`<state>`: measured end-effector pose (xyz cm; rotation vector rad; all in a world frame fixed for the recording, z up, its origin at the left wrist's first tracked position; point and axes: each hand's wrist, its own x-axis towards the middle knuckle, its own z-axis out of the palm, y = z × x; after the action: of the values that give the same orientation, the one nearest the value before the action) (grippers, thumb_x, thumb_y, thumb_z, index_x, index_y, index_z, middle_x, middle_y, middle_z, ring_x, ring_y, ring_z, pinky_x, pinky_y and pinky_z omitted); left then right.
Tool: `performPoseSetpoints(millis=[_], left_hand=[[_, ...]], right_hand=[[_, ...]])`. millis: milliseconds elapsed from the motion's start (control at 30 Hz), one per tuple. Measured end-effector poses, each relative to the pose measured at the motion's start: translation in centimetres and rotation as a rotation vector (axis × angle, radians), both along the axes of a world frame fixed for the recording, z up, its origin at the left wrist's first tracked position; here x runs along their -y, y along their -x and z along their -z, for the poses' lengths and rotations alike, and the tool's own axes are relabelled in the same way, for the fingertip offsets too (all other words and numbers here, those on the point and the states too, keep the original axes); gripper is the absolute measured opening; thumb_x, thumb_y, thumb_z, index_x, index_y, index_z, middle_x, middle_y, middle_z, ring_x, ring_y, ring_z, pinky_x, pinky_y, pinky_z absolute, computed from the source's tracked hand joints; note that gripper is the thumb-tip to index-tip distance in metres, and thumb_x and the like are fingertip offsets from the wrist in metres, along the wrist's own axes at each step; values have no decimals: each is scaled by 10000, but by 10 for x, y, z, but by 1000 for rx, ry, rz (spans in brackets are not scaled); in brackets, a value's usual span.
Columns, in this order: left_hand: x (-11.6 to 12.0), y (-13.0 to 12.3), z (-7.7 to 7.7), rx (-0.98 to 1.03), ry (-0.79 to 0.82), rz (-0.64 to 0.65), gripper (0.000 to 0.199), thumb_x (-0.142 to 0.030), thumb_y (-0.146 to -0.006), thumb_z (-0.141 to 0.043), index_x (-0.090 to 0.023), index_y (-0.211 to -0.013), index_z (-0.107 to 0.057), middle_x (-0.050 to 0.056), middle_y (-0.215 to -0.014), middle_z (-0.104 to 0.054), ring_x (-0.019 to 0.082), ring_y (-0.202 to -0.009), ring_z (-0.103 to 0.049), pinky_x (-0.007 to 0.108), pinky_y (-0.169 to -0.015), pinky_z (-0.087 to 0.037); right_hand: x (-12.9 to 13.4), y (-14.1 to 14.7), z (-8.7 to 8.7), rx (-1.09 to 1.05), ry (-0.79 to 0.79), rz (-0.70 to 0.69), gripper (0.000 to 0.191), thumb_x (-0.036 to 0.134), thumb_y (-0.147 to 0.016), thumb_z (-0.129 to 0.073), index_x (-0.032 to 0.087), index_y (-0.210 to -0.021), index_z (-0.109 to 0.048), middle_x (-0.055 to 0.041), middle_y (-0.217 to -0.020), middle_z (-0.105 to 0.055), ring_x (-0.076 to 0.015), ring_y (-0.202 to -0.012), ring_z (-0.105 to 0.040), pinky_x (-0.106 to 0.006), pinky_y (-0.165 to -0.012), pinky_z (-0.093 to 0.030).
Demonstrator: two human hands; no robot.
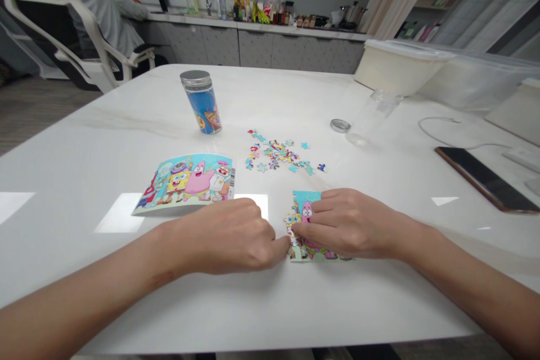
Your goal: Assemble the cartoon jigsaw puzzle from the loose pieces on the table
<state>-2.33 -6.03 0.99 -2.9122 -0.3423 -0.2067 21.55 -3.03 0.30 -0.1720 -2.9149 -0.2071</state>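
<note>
The left hand [225, 236] lies curled, its fingertips touching the lower left edge of a part-built jigsaw puzzle [304, 202]; whether they pinch a piece cannot be told. The right hand [350, 224] rests on the puzzle with its fingers spread and pressed down, just beside the left fingertips. The puzzle lies flat on a white marble bench [84, 152], right of the middle. To its left lies a printed picture card [185, 184] showing the same cartoon characters. Beyond them spreads a loose scatter of puzzle pieces [274, 154]. Farther back, a blue-labelled jar [203, 107] stands upright, and a clear jar [373, 115] lies beside a round metal lid [340, 125]. A smartphone [485, 179] lies on the right, near a white cable [447, 129]. Past these sit a white plastic tub [399, 67] and, at the far left, a seated person [105, 17] before a worktop lined with bottles [261, 11].
</note>
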Motion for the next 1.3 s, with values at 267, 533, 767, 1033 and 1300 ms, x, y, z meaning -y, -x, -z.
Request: performPoseSetpoints(millis=[267,533,767,1033,1300], left_hand=[[4,-3,-4,-57,198,-22,156,-215,-913,-580,-177,-787,-662,-19,-455,-554,118,-358,-393,330,-408,-142],[3,-4,-4,-114,228,-43,151,-240,-917,-578,-182,-821,-680,-18,-475,-571,117,-363,-418,327,-410,-157],[3,-4,-6,-110,216,-32,182,-199,-933,-533,-177,-831,-681,-18,-471,-549,116,-360,-377,321,-398,-175],[3,-3,-7,-13,383,-48,95,-203,-865,-648,-167,-810,-717,-12,-510,-591,105,-423,-419,293,-438,-204],[-6,-9,-23,302,1255,-681,330,-506,-793,-645,-188,-819,-728,-98,-435,-273,71,-420,-211,231,-411,-152]], right_hand=[[1,1,2,-27,-35,-13,243,95,-976,-430,158,-820,-605,26,-563,-525,-124,-504,-401,-303,-519,-272],[2,3,1,-91,-78,-30,299,97,-989,-383,174,-800,-602,30,-553,-503,-121,-501,-390,-283,-516,-303],[2,2,-3,-169,-123,-54,280,121,-991,-399,178,-813,-608,32,-534,-489,-116,-485,-395,-288,-482,-281],[5,-6,-3,-244,-153,-25,195,116,-978,-440,190,-910,-608,32,-549,-508,-116,-503,-439,-305,-477,-270],[5,-16,11,-292,-251,14,165,183,-980,-478,185,-1070,-617,13,-597,-525,-140,-563,-496,-309,-503,-296]])
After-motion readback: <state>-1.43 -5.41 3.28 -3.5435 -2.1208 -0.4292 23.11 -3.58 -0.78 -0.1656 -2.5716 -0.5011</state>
